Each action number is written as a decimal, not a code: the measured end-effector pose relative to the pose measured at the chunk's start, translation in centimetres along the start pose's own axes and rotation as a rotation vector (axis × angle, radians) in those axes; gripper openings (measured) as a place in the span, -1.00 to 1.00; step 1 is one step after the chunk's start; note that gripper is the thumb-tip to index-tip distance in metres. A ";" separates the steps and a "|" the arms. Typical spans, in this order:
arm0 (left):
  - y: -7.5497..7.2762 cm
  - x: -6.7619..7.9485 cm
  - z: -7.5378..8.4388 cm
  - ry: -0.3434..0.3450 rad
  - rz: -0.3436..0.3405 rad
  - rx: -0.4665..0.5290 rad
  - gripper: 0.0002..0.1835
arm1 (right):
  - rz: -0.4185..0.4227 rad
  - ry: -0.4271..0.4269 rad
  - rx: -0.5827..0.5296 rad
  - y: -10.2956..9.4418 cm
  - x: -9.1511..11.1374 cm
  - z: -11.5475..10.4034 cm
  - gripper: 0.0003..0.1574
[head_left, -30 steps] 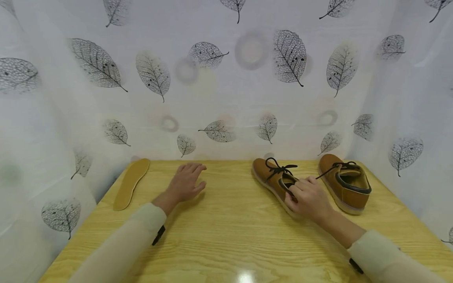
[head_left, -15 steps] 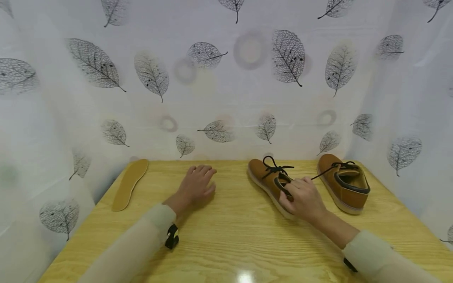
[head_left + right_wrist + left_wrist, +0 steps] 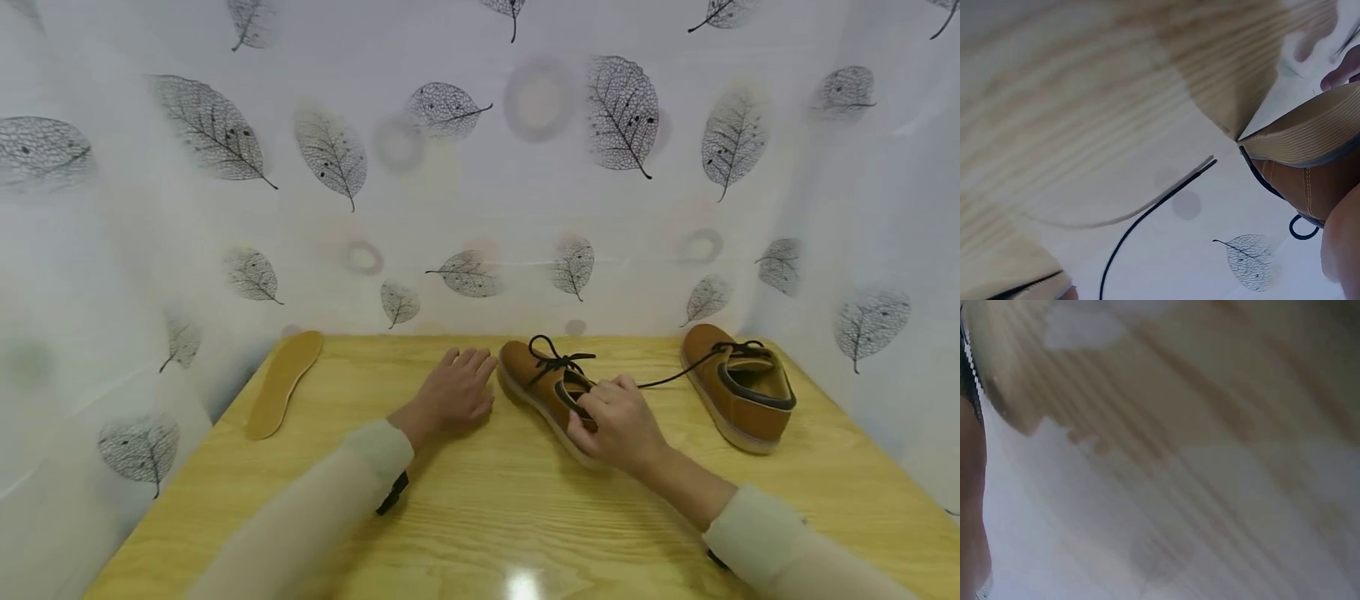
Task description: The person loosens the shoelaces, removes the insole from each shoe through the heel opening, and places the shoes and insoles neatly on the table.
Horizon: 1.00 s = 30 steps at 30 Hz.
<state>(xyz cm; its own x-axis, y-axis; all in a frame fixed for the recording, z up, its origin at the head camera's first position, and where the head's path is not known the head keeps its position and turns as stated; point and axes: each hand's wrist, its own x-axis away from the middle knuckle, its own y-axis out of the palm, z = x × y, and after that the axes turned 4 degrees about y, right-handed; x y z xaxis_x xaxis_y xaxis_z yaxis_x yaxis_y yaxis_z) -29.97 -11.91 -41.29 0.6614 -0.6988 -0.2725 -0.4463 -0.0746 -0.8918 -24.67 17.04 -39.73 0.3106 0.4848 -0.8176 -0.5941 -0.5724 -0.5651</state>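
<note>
The right hand (image 3: 622,425) pinches a brown shoe (image 3: 536,396) on the table (image 3: 480,533), apparently positioning it, while the empty left hand (image 3: 455,392), fingers loosely extended just beside the toe, seems needed next for steadying.

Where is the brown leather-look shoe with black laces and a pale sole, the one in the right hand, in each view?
Head: the brown leather-look shoe lies just right of centre, its back end at the right hand.
Left wrist: not in it.
Right wrist: at the right edge, cut off by the frame.
Shared landmark: the yellow wood-grain tabletop, blurred in the left wrist view.
</note>
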 end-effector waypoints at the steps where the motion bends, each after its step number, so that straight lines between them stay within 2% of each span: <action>1: 0.0 -0.4 0.3 0.000 -0.007 0.001 -0.37 | -0.003 0.006 -0.009 0.0 0.0 -0.1 -0.74; 3: 0.0 -1.1 0.8 0.000 -0.022 0.004 -0.34 | -0.020 0.009 -0.047 -0.1 0.1 -0.3 -0.71; 6: 0.0 -1.8 1.4 -0.001 -0.063 -0.011 -0.35 | -0.069 0.056 -0.186 -0.2 0.0 -0.5 -0.67; 8: 0.0 -2.0 1.7 0.007 -0.109 -0.049 -0.35 | -0.077 0.140 -0.274 -0.2 -0.1 -0.3 -0.67; 10: -0.1 -2.0 1.9 0.028 -0.140 -0.092 -0.36 | -0.081 0.272 -0.309 -0.3 -0.3 0.1 -0.70; 12: 0.0 -2.0 2.0 0.055 -0.154 -0.108 -0.35 | -0.118 0.403 -0.251 -0.4 -0.4 1.0 -0.72; 15: -0.1 -1.9 2.1 0.083 -0.151 -0.107 -0.34 | -0.299 0.507 -0.062 -0.6 -0.2 2.8 -0.76; 18: -0.1 -1.8 2.1 0.085 -0.148 -0.113 -0.33 | -0.504 0.490 0.056 -0.5 -0.1 4.4 -0.77; 22: -0.2 -1.6 1.9 0.079 -0.140 -0.133 -0.32 | -0.676 0.440 0.040 0.3 -0.1 5.4 -0.61; 26: 0.2 -1.8 2.0 0.093 -0.129 -0.119 -0.28 | -0.767 0.392 0.035 1.4 -0.1 5.3 -0.56; 30: 0.6 -2.2 2.3 0.104 -0.095 -0.097 -0.28 | -0.826 0.277 0.113 1.8 0.1 5.2 -0.59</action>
<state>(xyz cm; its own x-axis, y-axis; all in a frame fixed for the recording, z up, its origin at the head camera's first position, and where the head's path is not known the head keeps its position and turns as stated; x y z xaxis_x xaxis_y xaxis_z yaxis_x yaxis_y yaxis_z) -30.31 -8.84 -42.07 0.6400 -0.7545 -0.1452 -0.4440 -0.2089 -0.8714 -29.56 19.48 -40.25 0.8341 0.5287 -0.1576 -0.1648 -0.0339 -0.9857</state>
